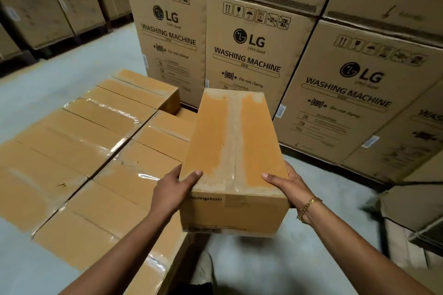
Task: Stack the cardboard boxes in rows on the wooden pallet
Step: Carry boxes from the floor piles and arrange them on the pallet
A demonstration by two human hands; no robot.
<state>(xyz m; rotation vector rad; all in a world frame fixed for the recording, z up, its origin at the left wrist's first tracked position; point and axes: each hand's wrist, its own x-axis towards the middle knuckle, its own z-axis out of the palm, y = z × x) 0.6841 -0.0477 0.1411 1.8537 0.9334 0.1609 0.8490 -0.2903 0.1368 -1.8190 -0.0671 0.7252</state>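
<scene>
I hold a long taped cardboard box (233, 151) in the air in front of me, its near end towards me. My left hand (175, 189) grips its near left edge, thumb on top. My right hand (287, 187) grips the near right edge, thumb on top, a gold bracelet on the wrist. To the left and below lie two rows of similar taped boxes (100, 151), packed side by side with their tops level. The held box hangs over the right edge of that stack. The wooden pallet beneath them is hidden.
Tall LG washing machine cartons (249, 55) form a wall straight ahead and to the right. More stacked cartons (48, 2) stand at the far left across a grey floor (72, 67). A low carton (412, 211) sits at the right edge.
</scene>
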